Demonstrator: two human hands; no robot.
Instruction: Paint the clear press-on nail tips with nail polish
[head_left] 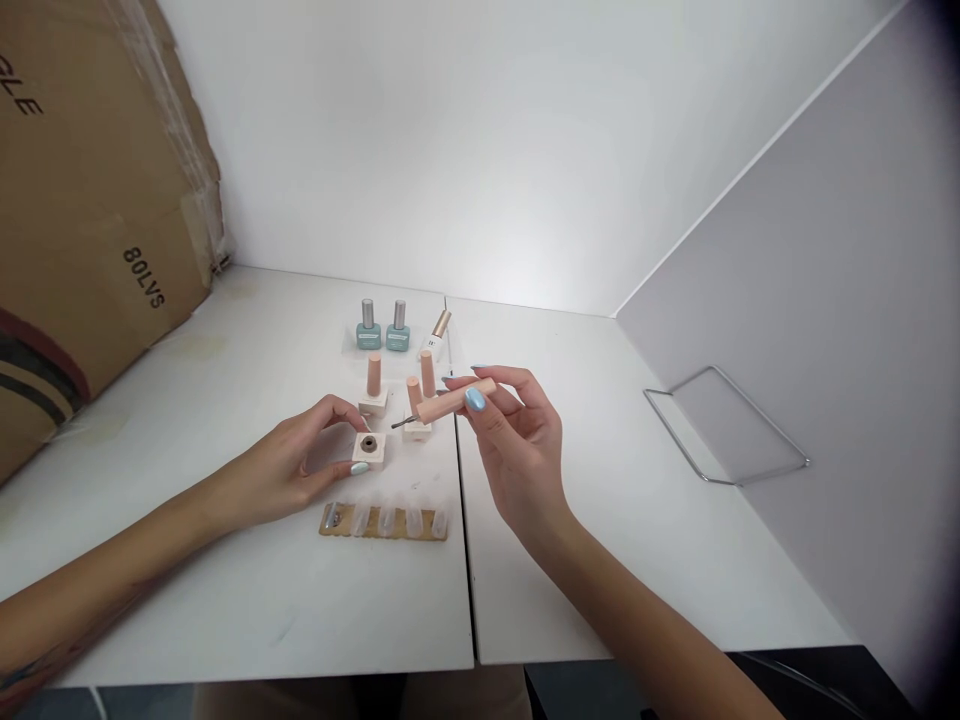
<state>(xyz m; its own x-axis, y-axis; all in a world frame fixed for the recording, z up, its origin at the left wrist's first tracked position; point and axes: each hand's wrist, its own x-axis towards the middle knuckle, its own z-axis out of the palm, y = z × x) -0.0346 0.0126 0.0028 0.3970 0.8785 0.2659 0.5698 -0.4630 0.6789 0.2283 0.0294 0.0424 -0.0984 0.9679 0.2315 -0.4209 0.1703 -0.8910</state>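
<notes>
Between the thumb and fingers of my left hand (pixel 319 460) is a square white nail polish bottle (pixel 369 455), uncapped, standing on the table with a dark ring round its neck. My right hand (pixel 521 445) grips the pink nail polish brush cap (pixel 456 401), tilted, its dark-coated brush (pixel 403 424) pointing left above and beside the open bottle. In front of the bottle lies a brown strip (pixel 382 532) bearing several clear false nails (pixel 386 520); the leftmost nail (pixel 332 516) looks greyish. Pink-capped bottles (pixel 373 385) stand just behind my hands, one partly hidden.
Two teal bottles with silver caps (pixel 368 330) stand at the back, beside a tilted white bottle with a gold cap (pixel 437 335). A large cardboard box (pixel 97 200) leans at left. On the right is a bent wire frame (pixel 727 425). A seam (pixel 466 560) splits the white table.
</notes>
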